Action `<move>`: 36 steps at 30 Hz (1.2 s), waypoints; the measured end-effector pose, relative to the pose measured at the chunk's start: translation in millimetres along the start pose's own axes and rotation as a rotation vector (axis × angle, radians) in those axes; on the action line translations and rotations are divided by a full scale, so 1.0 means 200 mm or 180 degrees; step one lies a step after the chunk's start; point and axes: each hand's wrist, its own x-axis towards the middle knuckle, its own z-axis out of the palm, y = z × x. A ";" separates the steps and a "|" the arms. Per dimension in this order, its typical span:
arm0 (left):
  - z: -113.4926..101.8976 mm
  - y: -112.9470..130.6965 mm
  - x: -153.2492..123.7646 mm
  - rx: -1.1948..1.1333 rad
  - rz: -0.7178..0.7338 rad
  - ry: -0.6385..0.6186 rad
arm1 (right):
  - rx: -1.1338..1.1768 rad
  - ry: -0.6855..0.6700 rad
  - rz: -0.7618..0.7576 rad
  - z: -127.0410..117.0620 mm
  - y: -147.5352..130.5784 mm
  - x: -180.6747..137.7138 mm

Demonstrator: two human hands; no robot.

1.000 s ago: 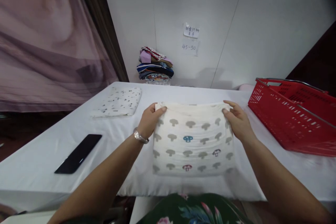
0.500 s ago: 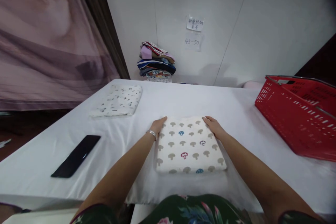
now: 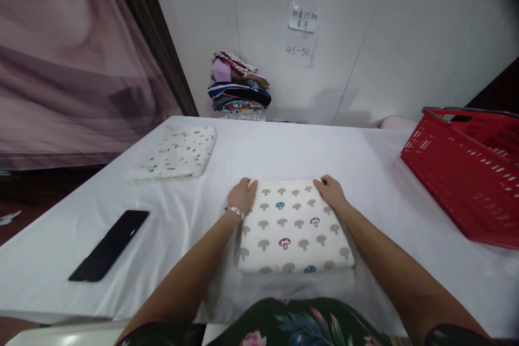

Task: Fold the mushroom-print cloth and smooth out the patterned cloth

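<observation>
In front of me lies a folded white cloth (image 3: pixel 292 230) printed with grey mushrooms and a few blue, red and purple ones. My left hand (image 3: pixel 242 195) pinches its far left corner, the thumb on top; a silver bracelet circles that wrist. At the far right corner my right hand (image 3: pixel 329 191) grips the cloth in the same way, fingertips partly hidden behind the edge. The folded cloth appears flat on the white-covered table (image 3: pixel 259 148).
A second folded cloth (image 3: pixel 178 152) with small dark prints lies at the back left. Nearer on the left is a black phone-like slab (image 3: pixel 109 245). A red plastic basket (image 3: pixel 466 184) stands on the right. Stacked fabrics (image 3: pixel 240 86) sit behind the table, against the wall.
Both hands stay at the far corners of the mushroom cloth, with the left hand's fingers now bent more around its corner. The view has shifted slightly.
</observation>
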 end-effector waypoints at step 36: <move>-0.02 0.12 0.05 0.0542 0.2644 -0.0221 | -0.0164 -0.0439 -0.1971 0.02 -0.13 -0.01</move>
